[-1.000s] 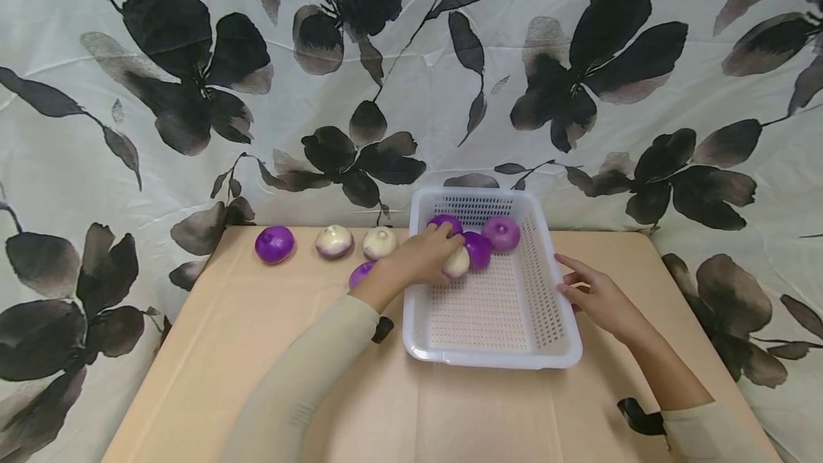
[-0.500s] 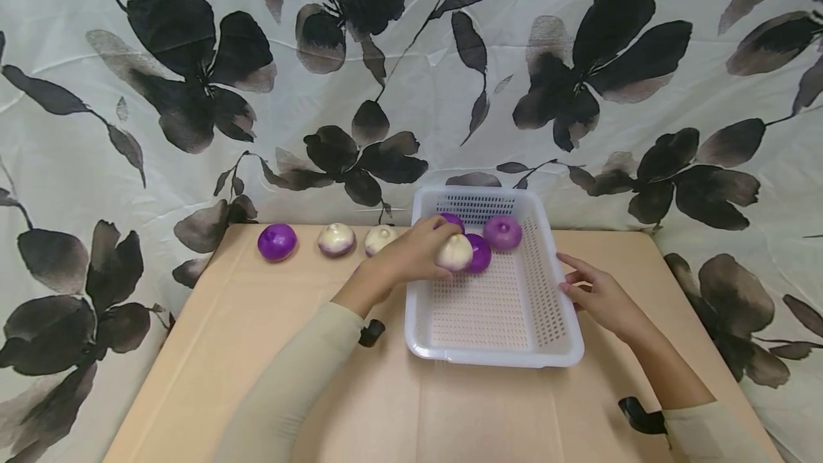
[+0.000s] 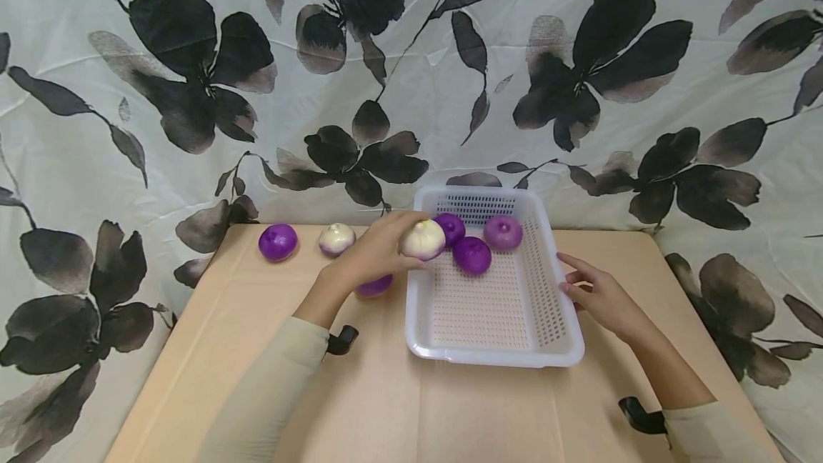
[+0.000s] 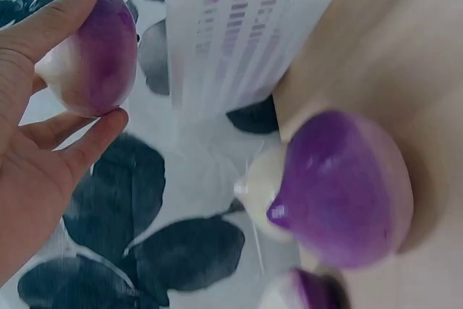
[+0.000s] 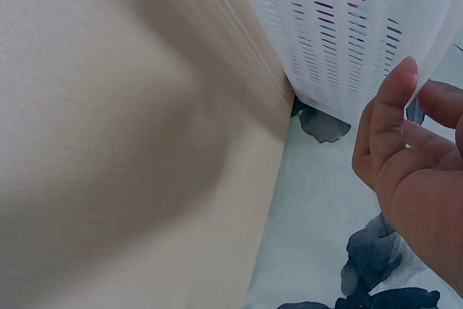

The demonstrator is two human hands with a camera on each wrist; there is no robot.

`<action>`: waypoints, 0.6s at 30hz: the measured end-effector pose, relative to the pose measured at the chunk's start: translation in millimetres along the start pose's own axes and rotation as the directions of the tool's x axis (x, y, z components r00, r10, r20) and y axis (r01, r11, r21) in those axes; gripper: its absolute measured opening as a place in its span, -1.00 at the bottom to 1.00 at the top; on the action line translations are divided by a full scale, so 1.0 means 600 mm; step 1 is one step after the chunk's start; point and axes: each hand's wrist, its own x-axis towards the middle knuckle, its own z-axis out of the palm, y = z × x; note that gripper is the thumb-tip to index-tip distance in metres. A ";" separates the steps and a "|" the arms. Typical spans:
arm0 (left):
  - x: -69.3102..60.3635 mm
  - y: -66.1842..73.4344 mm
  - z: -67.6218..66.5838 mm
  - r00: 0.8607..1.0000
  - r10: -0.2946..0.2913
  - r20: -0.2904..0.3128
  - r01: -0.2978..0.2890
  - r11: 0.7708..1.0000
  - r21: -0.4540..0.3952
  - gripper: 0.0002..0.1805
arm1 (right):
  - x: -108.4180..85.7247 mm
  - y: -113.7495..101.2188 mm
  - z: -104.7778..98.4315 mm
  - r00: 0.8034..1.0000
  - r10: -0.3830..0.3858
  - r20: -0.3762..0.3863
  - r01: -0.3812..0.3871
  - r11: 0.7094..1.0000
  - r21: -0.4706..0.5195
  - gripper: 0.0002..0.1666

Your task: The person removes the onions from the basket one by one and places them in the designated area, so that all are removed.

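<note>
One pale-topped, purple-sided bulb (image 3: pixel 424 240) is in the left hand (image 3: pixel 378 252), thumb on one side and fingertips on the other. It looks firm and fairly light, though nothing confirms the weight; its glossy skin could prove slippery, and a knock might bruise it. The widest part seems the best hold, as the thumb and fingers have it now, leaving the tip free.

Just right of this grip stands the white basket (image 3: pixel 491 359), with three purple bulbs (image 3: pixel 472 256) inside; in the head view the held bulb overlaps the near side wall. Below the grip a purple-sided bulb (image 4: pixel 347 189) sits on the table (image 3: pixel 360 391). Well to the right, the right hand (image 3: pixel 598 302) rests loosely bent fingers against the basket's far side.

Half a second ago the held bulb hid part of the basket's group; now it has moved left, leaving those three in plain sight. The right hand and basket have barely shifted.
</note>
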 end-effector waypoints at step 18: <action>-0.125 -0.074 -0.064 0.964 -0.180 -0.198 0.162 0.981 -0.104 -0.14 | 0.001 0.000 0.000 1.000 0.004 0.010 -0.004 1.000 -0.001 -0.21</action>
